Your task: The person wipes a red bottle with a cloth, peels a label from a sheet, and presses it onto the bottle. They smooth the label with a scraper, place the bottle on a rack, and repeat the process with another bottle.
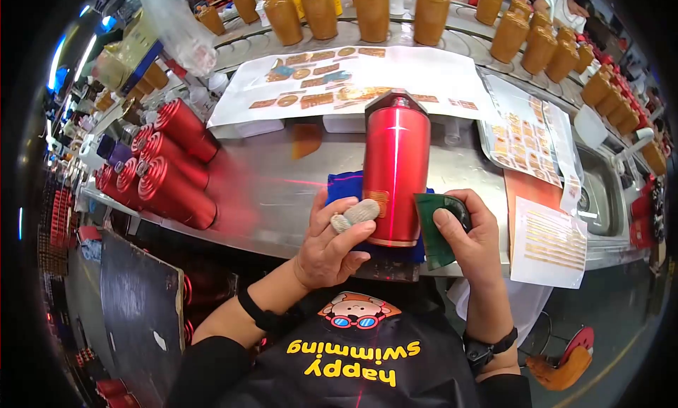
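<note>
Steel desk (282,182): red bottle (395,175) on blue cloth (342,186), left hand (332,242) clasping it, right hand (470,231) gripping green pad (434,228).

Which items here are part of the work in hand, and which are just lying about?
In hand: red bottle, green scraper, blue cloth, left hand, right hand.
Lying about: stacked red bottles, label sheets, brown bottles.

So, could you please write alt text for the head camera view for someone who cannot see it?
A person's left hand steadies a red bottle lying on a blue cloth on a metal workbench, while the right hand holds a dark green pad against its side. Red bottles are stacked at left; sticker sheets and amber bottles lie beyond.
</note>
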